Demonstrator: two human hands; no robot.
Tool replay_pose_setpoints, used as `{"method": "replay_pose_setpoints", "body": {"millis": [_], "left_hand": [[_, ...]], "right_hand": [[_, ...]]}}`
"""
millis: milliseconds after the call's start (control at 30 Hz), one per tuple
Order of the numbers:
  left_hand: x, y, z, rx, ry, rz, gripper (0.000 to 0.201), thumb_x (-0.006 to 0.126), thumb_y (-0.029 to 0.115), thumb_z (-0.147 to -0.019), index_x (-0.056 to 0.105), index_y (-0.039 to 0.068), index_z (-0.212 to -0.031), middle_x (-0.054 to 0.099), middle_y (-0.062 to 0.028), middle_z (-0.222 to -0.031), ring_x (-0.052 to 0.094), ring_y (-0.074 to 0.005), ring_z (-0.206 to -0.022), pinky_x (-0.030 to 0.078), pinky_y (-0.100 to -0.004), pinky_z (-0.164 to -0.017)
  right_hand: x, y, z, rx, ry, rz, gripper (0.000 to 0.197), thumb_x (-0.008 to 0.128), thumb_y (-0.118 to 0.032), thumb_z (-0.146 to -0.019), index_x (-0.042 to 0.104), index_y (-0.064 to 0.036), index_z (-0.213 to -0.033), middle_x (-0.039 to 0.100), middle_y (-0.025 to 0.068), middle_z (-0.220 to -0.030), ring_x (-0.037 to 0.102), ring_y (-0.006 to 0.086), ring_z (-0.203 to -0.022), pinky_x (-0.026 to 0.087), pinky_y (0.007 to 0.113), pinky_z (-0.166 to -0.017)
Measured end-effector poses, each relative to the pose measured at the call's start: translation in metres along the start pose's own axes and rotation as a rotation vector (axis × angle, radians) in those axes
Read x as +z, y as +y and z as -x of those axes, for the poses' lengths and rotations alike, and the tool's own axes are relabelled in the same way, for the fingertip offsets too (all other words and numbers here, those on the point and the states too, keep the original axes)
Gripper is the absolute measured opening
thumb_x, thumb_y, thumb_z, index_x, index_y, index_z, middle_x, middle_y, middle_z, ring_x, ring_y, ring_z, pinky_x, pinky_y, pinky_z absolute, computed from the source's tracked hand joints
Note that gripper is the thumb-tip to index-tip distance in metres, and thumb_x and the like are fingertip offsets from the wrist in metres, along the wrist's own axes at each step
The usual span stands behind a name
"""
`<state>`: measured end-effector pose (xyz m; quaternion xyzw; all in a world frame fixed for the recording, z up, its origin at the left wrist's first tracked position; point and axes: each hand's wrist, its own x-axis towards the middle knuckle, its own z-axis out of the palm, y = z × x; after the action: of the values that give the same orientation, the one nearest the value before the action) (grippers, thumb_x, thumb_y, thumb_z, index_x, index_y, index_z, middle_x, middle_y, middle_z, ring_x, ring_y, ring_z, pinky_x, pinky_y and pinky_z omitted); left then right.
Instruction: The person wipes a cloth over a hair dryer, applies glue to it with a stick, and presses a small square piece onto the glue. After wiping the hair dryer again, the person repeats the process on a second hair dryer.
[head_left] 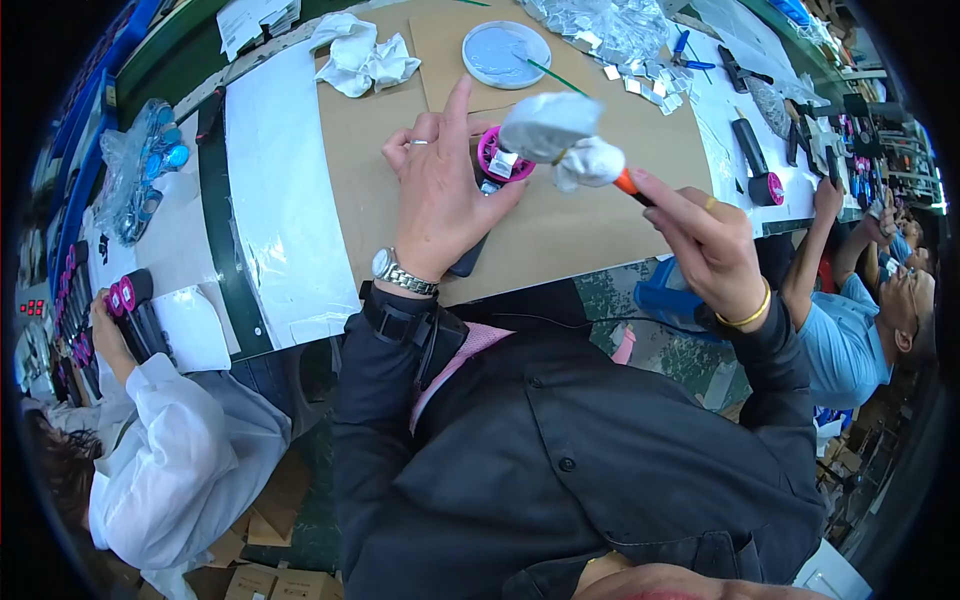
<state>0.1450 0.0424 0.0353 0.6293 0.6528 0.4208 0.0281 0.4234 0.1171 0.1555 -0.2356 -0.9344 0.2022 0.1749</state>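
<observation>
My left hand (440,200) lies over a black hair-dryer-shaped device with a pink ring (519,176), its thumb and curled fingers around the body and one finger stretched up. The device's dark handle shows partly below the wrist; the grip is half hidden. A small white square sits inside the pink ring. In my right hand (715,240) is a hammer (550,125) with an orange and black handle. White cloth wraps its head, which is blurred and raised close to the ring's right side. Brown cardboard (580,225) covers the table beneath.
Beyond lie a round dish (480,55) of pale paste with a green stick, crumpled white cloth (365,55), and a clear bag with small square pieces (650,90). Pliers (685,50) are at the far right. Co-workers sit left (190,450) and right (850,335).
</observation>
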Motion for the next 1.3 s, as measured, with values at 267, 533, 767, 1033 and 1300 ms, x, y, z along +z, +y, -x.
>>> {"method": "replay_pose_setpoints", "body": {"millis": [267,533,767,1033,1300], "left_hand": [[0.004,-0.003,-0.004,0.014,0.014,-0.034,0.112,0.090,0.032,-0.075,0.031,0.002,-0.165,0.075,-0.0032,-0.117,0.059,-0.0261,-0.118,0.028,-0.0481,-0.106],[0.005,-0.003,0.001,0.027,0.006,-0.020,0.112,0.090,0.033,-0.077,0.029,0.002,-0.166,0.074,-0.0015,-0.119,0.056,-0.0247,-0.116,0.026,-0.0479,-0.106],[0.004,-0.002,0.002,-0.012,-0.012,-0.030,0.111,0.090,0.036,-0.076,0.032,0.003,-0.165,0.074,-0.0015,-0.126,0.054,-0.0232,-0.123,0.025,-0.0476,-0.111],[0.003,0.000,0.001,-0.033,-0.024,-0.034,0.111,0.090,0.034,-0.076,0.032,0.002,-0.165,0.073,-0.0021,-0.128,0.054,-0.0240,-0.123,0.025,-0.0476,-0.111],[0.006,-0.001,0.001,0.017,0.012,-0.016,0.111,0.089,0.031,-0.078,0.029,0.002,-0.166,0.072,-0.0011,-0.122,0.054,-0.0250,-0.116,0.025,-0.0489,-0.108]], "right_hand": [[0.012,0.018,0.003,-0.102,0.020,0.076,0.054,0.072,0.013,-0.090,0.068,0.0000,-0.142,0.064,0.0126,-0.077,0.059,0.0224,-0.064,0.047,0.035,-0.061],[0.002,0.017,0.001,-0.010,0.112,-0.092,0.054,0.071,0.012,-0.092,0.067,0.0002,-0.144,0.063,0.0110,-0.077,0.057,0.0180,-0.064,0.046,0.034,-0.060],[0.005,0.018,0.000,-0.040,0.063,-0.058,0.055,0.072,0.012,-0.091,0.066,-0.0004,-0.145,0.060,0.0115,-0.075,0.056,0.0188,-0.063,0.044,0.034,-0.059],[0.010,0.016,-0.001,-0.026,-0.010,-0.002,0.056,0.073,0.010,-0.091,0.068,-0.0060,-0.145,0.060,0.0129,-0.074,0.056,0.0252,-0.061,0.044,0.037,-0.059],[0.015,0.020,0.005,-0.097,0.023,0.099,0.056,0.073,0.010,-0.090,0.068,-0.0047,-0.144,0.061,0.0132,-0.075,0.056,0.0249,-0.061,0.043,0.036,-0.058]]}}
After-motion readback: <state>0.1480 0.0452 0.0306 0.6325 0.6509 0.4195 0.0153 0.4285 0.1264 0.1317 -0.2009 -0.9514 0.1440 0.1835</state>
